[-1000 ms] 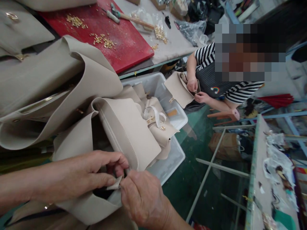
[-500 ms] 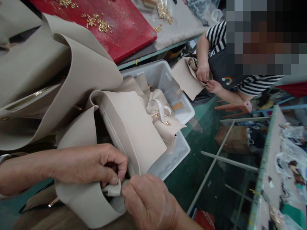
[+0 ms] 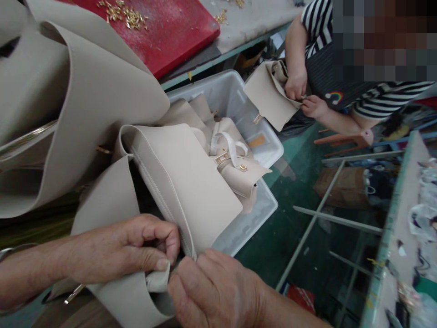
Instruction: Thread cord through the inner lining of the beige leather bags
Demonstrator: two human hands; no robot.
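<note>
A beige leather bag (image 3: 177,182) lies in front of me, its mouth towards me. My left hand (image 3: 129,248) pinches a small beige tab (image 3: 159,280) at the bag's rim between thumb and forefinger. Right beside it, my right hand (image 3: 215,291) is closed on the same rim, fingers curled under and hidden. Larger beige bag panels (image 3: 85,91) with a gold zip rest at the left.
A clear plastic bin (image 3: 239,114) holds several beige bags with gold clasps. A red board (image 3: 177,27) with gold hardware lies on the table behind. A person in a striped top (image 3: 317,18) works on another bag (image 3: 266,91). A metal-frame table (image 3: 392,237) stands at right.
The view has shifted down and closer. My hands keep their grip on the bag's rim, with the tab now upright between them. The other person's bag sits higher in the picture.
</note>
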